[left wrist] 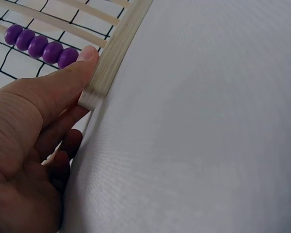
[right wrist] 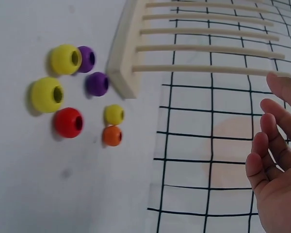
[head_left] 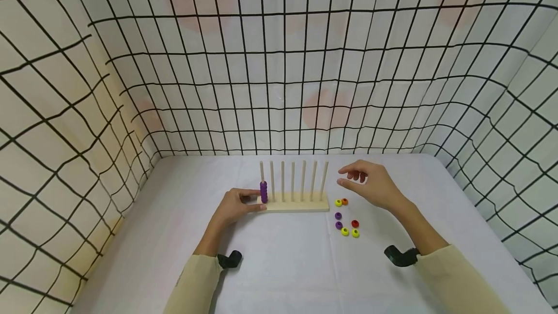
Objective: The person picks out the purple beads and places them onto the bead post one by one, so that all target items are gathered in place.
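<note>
A wooden peg stand point(head_left: 296, 206) with several upright pegs sits on the white table. Purple beads point(head_left: 263, 193) are stacked on its leftmost peg, also seen in the left wrist view as a row of purple beads point(left wrist: 38, 47). My left hand point(head_left: 235, 206) grips the stand's left end, its thumb point(left wrist: 80, 68) lying against the base. Beyond the stand's right end, my right hand point(head_left: 375, 185) hovers in the air with loosely bent fingers and nothing between them. In the right wrist view its fingertips appear near the end of the closest peg point(right wrist: 208, 70).
Loose beads lie right of the stand: a red bead point(right wrist: 68, 122), an orange bead point(right wrist: 112, 136), two purple, including one purple bead point(right wrist: 97, 84), and several yellow, including one yellow bead point(right wrist: 47, 94). A black grid net point(head_left: 283, 81) over white cloth surrounds the table's back and sides.
</note>
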`<state>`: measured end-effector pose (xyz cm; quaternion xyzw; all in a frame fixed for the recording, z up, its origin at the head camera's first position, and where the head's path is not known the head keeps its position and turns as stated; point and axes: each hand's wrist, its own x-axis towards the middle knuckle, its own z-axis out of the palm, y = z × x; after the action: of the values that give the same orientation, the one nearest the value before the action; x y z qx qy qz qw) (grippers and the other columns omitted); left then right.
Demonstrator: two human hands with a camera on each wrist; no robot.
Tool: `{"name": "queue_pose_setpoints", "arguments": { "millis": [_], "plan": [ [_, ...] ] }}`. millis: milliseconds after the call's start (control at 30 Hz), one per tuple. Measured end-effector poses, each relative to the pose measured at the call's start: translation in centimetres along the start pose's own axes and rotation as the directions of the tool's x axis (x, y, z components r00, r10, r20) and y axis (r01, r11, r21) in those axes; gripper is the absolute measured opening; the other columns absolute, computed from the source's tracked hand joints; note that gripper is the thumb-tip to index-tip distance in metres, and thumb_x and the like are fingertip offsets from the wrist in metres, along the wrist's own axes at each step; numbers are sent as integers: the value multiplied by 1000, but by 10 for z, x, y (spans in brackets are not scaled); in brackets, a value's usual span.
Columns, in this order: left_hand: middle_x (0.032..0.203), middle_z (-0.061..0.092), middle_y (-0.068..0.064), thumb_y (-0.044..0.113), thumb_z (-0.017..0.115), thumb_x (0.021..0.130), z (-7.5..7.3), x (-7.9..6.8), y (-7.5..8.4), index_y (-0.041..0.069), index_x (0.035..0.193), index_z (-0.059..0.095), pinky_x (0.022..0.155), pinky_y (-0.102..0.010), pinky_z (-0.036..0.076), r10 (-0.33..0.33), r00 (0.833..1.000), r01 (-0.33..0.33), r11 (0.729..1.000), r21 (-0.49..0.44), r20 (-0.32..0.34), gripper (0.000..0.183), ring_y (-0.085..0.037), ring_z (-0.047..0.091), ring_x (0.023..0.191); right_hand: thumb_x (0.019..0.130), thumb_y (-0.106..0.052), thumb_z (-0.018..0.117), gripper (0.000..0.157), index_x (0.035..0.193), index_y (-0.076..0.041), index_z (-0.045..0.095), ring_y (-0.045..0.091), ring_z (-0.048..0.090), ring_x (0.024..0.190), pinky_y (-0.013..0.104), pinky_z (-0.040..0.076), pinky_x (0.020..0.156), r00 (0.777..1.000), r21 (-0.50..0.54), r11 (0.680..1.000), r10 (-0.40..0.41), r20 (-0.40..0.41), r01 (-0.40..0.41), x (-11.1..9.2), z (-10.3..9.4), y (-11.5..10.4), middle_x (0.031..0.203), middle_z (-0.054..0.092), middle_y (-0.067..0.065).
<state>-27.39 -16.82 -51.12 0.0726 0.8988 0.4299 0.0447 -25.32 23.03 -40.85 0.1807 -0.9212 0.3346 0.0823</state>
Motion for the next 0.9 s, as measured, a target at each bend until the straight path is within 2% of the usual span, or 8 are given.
{"name": "queue_pose_setpoints", "arguments": {
  "millis": [400,700,900],
  "plan": [
    [136,70,-6,45,92,75,0,0,1,26,121,78,107,-52,48,-4,1000,4,1000,-12,-7,52,-28,63,127,91,-43,79,37,118,-18,75,18,52,85,25,46,71,997,-46,997,66,31,-65,-24,12,26,90,61,-3],
    [136,69,-6,44,92,75,1,0,-1,27,121,78,107,-53,47,1,1000,-1,1000,-5,1,51,-30,62,128,90,-36,81,36,118,-14,75,19,51,83,24,44,68,992,-17,994,111,67,-111,-38,24,42,89,60,-2],
    [137,69,-5,45,92,75,0,1,-1,28,121,78,109,-53,46,3,1000,-3,1000,-5,1,51,-29,61,130,89,-42,81,36,117,-19,76,18,51,83,24,44,66,983,2,988,151,106,-152,-44,37,48,88,60,-3]
  ]
}}
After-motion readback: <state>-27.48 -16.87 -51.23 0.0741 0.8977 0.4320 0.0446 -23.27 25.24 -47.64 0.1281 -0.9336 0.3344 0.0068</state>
